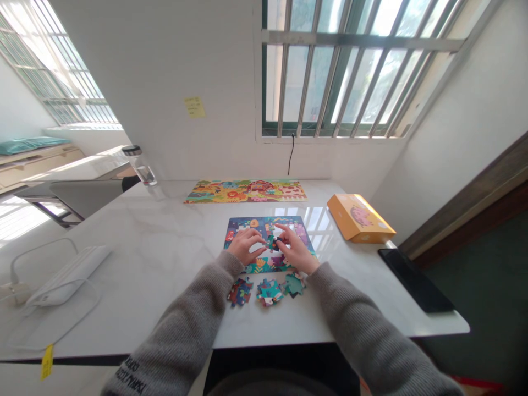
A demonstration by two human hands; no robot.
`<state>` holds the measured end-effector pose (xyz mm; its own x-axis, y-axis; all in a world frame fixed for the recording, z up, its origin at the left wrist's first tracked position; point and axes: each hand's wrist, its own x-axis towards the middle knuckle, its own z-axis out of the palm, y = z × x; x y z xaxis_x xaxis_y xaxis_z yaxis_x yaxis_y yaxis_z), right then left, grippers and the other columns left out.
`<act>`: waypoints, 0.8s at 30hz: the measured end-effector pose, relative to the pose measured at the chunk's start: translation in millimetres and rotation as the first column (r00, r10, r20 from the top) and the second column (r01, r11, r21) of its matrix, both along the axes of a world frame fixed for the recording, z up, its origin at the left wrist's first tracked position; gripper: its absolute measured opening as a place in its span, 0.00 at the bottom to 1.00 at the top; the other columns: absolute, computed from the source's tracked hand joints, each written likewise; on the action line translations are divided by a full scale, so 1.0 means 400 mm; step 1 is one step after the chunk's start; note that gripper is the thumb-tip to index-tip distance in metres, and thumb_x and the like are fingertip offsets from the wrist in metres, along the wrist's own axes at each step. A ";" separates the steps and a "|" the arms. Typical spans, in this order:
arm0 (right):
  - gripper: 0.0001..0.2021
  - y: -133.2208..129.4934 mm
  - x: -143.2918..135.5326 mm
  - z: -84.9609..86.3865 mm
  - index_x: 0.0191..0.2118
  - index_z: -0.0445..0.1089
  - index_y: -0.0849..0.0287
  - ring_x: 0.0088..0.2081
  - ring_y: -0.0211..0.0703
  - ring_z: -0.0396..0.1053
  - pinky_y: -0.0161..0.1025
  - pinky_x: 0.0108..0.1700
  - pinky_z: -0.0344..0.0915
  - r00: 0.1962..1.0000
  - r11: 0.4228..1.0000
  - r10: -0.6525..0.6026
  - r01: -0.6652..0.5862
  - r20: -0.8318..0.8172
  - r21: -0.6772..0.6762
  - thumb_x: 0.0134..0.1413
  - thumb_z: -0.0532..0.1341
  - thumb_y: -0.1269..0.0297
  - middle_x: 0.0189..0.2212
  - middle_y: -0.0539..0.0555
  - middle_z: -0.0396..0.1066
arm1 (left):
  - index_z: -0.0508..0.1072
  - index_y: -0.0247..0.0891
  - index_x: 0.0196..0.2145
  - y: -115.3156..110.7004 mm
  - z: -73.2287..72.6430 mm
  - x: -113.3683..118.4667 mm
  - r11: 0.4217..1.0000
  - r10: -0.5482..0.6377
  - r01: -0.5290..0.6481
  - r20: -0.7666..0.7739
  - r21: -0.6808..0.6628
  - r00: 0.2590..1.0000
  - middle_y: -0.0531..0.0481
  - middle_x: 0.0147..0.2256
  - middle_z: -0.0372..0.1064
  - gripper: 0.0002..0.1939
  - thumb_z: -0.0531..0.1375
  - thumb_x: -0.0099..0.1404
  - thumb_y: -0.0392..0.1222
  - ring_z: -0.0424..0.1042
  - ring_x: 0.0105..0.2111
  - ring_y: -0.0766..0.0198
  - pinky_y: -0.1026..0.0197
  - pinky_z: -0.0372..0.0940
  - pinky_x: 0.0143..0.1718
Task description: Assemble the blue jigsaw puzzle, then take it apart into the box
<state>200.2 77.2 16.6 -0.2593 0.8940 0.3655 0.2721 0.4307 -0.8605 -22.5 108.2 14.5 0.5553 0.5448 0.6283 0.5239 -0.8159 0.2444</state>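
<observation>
A dark blue jigsaw puzzle (260, 265) lies on the white table, its border filled with pictures and white gaps showing inside. My right hand (296, 250) is over its right half, thumb and fingers closed on a puzzle piece (273, 242). Over the left half is my left hand (248, 246), fingers apart and curved toward that piece, with nothing seen between them. Nearer to me, just below the puzzle, lie three small groups of loose pieces: a dark group (240, 292), a turquoise group (269, 292) and a green group (293, 284).
A colourful picture strip (247, 191) lies along the wall. An orange box (360, 218) and a black flat object (416, 280) are at the right. At the left are a clear bottle (142, 166) and a white power strip (68, 278) with cables.
</observation>
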 end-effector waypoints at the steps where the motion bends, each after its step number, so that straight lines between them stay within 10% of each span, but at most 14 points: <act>1: 0.24 0.001 0.002 0.003 0.62 0.58 0.57 0.31 0.38 0.63 0.39 0.38 0.66 1.000 1.000 -0.008 0.008 0.001 0.007 0.60 0.54 0.68 0.30 0.47 0.60 | 0.74 0.41 0.40 -0.003 0.002 0.001 1.000 -0.003 0.003 0.006 -0.020 1.000 0.47 0.39 0.71 0.08 0.63 0.65 0.45 0.71 0.42 0.57 0.54 0.65 0.47; 6: 0.24 -0.003 0.008 0.017 0.63 0.56 0.56 0.32 0.38 0.63 0.39 0.39 0.67 0.998 0.998 0.045 -0.046 0.035 0.035 0.60 0.54 0.68 0.30 0.47 0.60 | 0.66 0.42 0.57 -0.004 0.004 0.003 0.995 -0.050 0.049 -0.005 -0.084 0.999 0.43 0.48 0.69 0.25 0.63 0.64 0.46 0.70 0.46 0.55 0.52 0.67 0.50; 20: 0.24 0.001 0.012 0.011 0.62 0.55 0.57 0.30 0.38 0.62 0.39 0.36 0.66 0.999 0.999 0.033 -0.033 -0.015 -0.018 0.60 0.54 0.69 0.31 0.47 0.58 | 0.74 0.41 0.39 -0.004 0.009 -0.003 0.999 0.032 -0.029 -0.083 0.037 0.996 0.46 0.40 0.73 0.09 0.63 0.65 0.48 0.72 0.43 0.56 0.52 0.64 0.48; 24: 0.26 -0.002 0.017 0.011 0.63 0.54 0.57 0.32 0.38 0.63 0.41 0.40 0.66 0.993 0.994 0.099 -0.101 0.062 0.031 0.59 0.53 0.71 0.32 0.48 0.60 | 0.67 0.39 0.56 -0.007 0.007 0.002 1.000 -0.012 0.010 -0.090 -0.024 0.996 0.43 0.46 0.71 0.26 0.65 0.62 0.45 0.71 0.45 0.54 0.51 0.65 0.50</act>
<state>207.0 76.5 21.0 -0.3693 0.8498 0.3762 0.2767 0.4870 -0.8284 -21.9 105.5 17.1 0.6148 0.5524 0.5629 0.5359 -0.8163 0.2158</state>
